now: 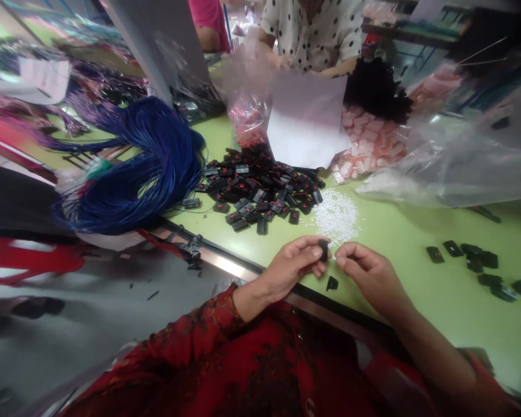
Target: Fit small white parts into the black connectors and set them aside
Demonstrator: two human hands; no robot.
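Observation:
My left hand [293, 263] pinches a small black plastic connector housing [323, 249] between thumb and fingers, just above the table's near edge. Close on its right, my right hand [371, 272] has thumb and forefinger pressed together; whatever is between them is too small to make out. Below the hands a loose black piece [332, 283] lies on the green table [399, 231]. Beyond them spreads a patch of tiny white pieces [336, 214]. To its left is a heap of black connector housings [260, 191], many with red parts.
A thick bundle of blue wires [143, 168] lies at the left. Several black housings [475, 258] sit apart on the right. Farther back are pinkish blocks [369, 142], a white sheet [306, 119] and clear plastic bags [469, 168]. A person in a dotted shirt [312, 35] sits opposite.

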